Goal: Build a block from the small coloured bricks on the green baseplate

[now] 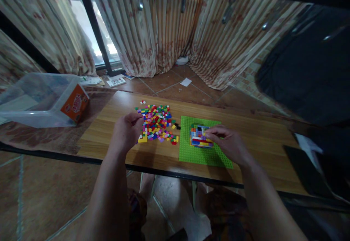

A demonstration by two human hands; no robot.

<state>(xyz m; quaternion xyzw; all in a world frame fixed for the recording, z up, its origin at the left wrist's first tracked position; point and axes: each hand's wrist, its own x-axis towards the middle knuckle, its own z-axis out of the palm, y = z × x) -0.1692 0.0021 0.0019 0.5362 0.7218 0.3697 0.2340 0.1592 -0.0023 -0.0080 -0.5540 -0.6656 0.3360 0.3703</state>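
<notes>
I see a clear bin [35,100] far left holding an orange box [75,102]. My left hand [127,129] curls over loose bricks [157,122], grip contents indeterminable; right hand [228,142] pinches the brick build [201,136].

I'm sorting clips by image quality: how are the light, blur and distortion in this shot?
Head view: dim indoors, with the window blown out to white; wide-angle bending curves the table edge; the brick pile reads as colours, single bricks soft; the left hand and right hand are slightly blurred; corners fall dark.

one green baseplate [201,153], one clear bin [38,100], two hands [127,129]
</notes>
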